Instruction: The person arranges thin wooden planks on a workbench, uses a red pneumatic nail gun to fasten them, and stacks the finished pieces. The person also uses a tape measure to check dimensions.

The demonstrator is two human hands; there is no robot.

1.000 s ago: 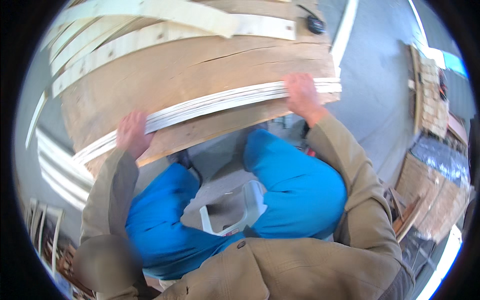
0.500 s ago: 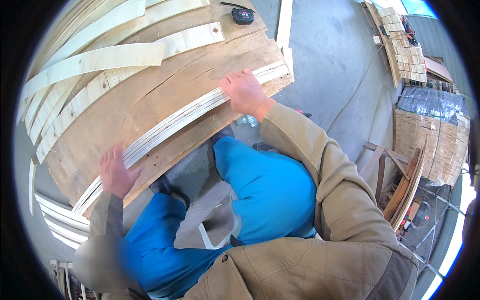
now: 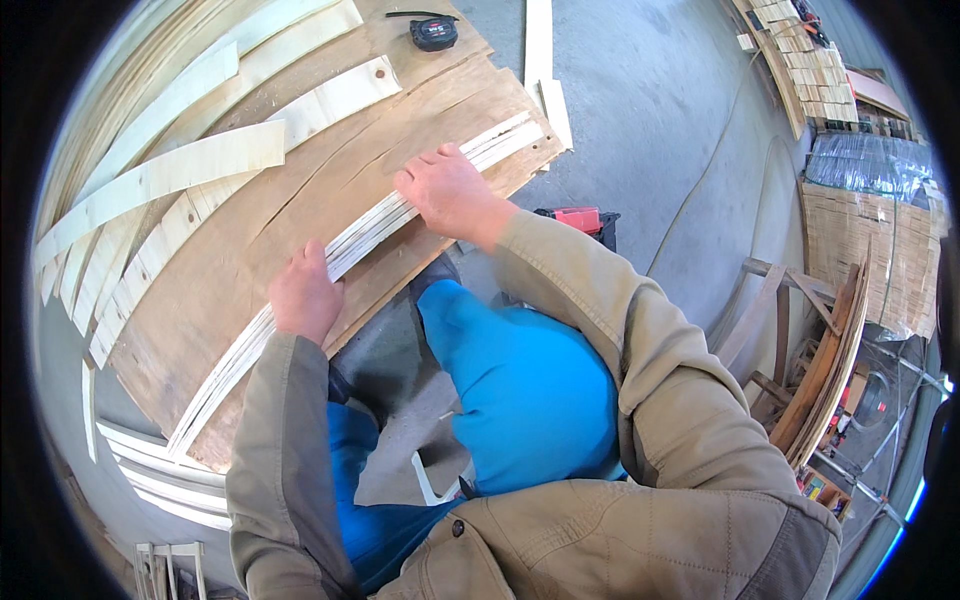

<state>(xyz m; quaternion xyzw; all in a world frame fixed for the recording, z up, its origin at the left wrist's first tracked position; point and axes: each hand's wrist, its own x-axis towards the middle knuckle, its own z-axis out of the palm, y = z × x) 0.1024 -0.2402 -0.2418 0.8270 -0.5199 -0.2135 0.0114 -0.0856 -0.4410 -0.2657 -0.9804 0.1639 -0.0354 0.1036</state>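
Observation:
A bundle of long, thin, pale wooden strips (image 3: 366, 232) runs slantwise along the near side of a brown plywood board (image 3: 240, 285), their edges side by side. My left hand (image 3: 306, 295) is closed over the bundle near its middle, fingers on the far side and thumb on the near side. Farther up to the right, my right hand (image 3: 455, 192) grips the same bundle, with a length of it sticking out beyond the fingers. Underneath both hands, parts of the strips are hidden.
Loose wooden strips (image 3: 165, 180) overlap on the board's left side, and a black tape measure (image 3: 434, 34) lies at its far edge. On the floor are a red and black case (image 3: 580, 218) and white strips (image 3: 165, 478). Wrapped wood (image 3: 860, 235) stands at right.
My left hand has slid up along the bundle toward my right hand, and its spread fingers have closed. The view has shifted a little, showing more of the red case.

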